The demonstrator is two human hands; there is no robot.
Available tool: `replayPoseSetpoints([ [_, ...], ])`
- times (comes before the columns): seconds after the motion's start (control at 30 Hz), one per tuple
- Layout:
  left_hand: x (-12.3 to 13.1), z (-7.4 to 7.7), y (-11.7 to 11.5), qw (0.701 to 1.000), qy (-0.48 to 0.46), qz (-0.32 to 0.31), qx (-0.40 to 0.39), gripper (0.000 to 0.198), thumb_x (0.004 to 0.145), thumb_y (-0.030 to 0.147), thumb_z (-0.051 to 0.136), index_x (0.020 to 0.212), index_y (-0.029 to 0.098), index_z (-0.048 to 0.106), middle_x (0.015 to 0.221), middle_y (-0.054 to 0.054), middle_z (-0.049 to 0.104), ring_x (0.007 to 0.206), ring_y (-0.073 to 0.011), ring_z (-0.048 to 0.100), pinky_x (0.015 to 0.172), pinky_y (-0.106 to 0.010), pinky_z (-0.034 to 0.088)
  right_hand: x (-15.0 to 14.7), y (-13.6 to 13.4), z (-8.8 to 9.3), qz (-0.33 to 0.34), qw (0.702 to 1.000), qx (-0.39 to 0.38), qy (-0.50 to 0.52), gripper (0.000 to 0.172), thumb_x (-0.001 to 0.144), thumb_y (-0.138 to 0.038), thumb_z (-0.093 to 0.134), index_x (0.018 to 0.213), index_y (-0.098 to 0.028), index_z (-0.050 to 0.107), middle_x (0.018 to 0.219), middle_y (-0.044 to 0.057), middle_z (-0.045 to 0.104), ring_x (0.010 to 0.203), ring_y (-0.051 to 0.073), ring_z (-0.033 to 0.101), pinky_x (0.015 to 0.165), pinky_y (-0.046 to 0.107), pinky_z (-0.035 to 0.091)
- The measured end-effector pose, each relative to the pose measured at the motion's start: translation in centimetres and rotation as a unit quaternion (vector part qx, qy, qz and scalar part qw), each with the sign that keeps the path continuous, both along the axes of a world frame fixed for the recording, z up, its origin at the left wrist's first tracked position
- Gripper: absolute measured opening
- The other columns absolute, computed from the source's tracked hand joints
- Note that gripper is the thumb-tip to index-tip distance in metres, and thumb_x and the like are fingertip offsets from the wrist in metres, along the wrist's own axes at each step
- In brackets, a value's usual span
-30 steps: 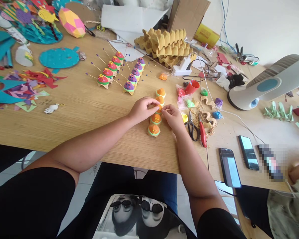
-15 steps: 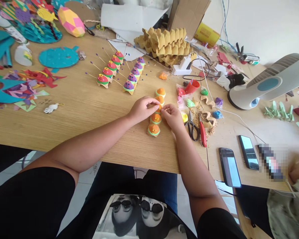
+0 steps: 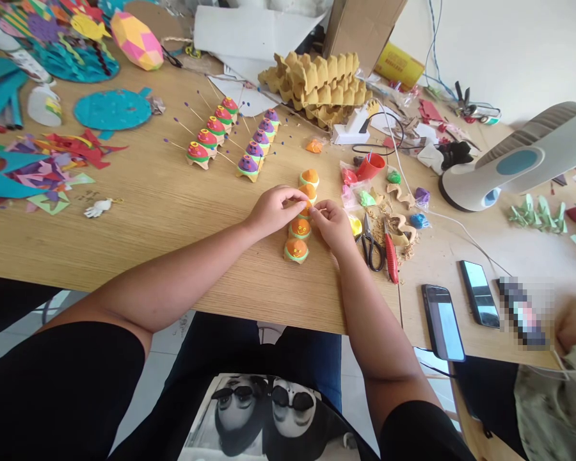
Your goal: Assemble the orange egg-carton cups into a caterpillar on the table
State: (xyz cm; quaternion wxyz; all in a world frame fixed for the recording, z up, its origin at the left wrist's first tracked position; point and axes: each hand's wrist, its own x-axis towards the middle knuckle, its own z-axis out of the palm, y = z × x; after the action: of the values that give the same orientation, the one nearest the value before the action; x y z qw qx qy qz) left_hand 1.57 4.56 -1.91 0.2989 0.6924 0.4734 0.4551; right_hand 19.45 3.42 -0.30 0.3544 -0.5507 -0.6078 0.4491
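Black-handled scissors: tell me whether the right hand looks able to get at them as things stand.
Probably yes: the scissors lie just right of the right hand, and nothing seems to cover them. It would likely only have to leave the orange carton strip.

One head-worn camera looks forward and down (quite near) over the table [image 3: 163,205].

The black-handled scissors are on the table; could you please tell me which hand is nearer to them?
Right. The right hand is just left of the scissors, at the right side of the orange-topped row; the left hand is farther off, at the row's left side.
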Motion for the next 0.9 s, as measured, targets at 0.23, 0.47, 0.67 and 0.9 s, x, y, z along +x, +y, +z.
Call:
replayPoseSetpoints([
  [0.23,-0.05,-0.16,0.15,1.000,-0.010,-0.004,-0.010,0.019,0.088,0.030,0.064,0.099,0.020,0.076,0.105,-0.005,0.076,0.096,-0.0186,0.068,0.085,-0.030,0.053,0.01,0.06,-0.12,-0.003,1.000,0.007,-0.013,0.030,0.088,-0.051,0.066,0.080,-0.023,0.056,0.053,-0.008,0.038,0.046,0.009,0.026,0.048,0.026,0.019],
  [0.47,-0.05,0.17,-0.01,1.000,-0.014,-0.011,-0.019,0.017,0.085,0.031,0.068,0.096,0.020,0.075,0.106,-0.006,0.075,0.099,-0.0203,0.068,0.084,-0.031,0.054,-0.16,0.11,-0.37,-0.007,1.000,0.006,0.004,0.032,0.085,-0.050,0.070,0.080,-0.023,0.053,0.052,-0.009,0.038,0.046,0.009,0.028,0.047,0.025,0.020],
  [0.67,-0.17,0.00,0.04,1.000,-0.012,-0.015,-0.022,0.019,0.084,0.031,0.069,0.098,0.020,0.075,0.107,-0.006,0.075,0.099,-0.0198,0.068,0.083,-0.030,0.054,-0.09,0.22,-0.42,-0.006,1.000,0.001,-0.006,0.032,0.085,-0.050,0.070,0.080,-0.023,0.053,0.052,-0.008,0.039,0.047,0.009,0.029,0.047,0.025,0.020],
  [0.9,-0.19,-0.13,0.12,1.000,-0.012,-0.013,-0.025,0.018,0.084,0.029,0.069,0.099,0.021,0.075,0.108,-0.005,0.076,0.098,-0.0196,0.069,0.083,-0.030,0.054,0.04,0.10,-0.33,-0.018,1.000,0.010,0.013,0.033,0.089,-0.054,0.061,0.082,-0.022,0.058,0.056,-0.007,0.040,0.049,0.009,0.030,0.048,0.025,0.023],
])
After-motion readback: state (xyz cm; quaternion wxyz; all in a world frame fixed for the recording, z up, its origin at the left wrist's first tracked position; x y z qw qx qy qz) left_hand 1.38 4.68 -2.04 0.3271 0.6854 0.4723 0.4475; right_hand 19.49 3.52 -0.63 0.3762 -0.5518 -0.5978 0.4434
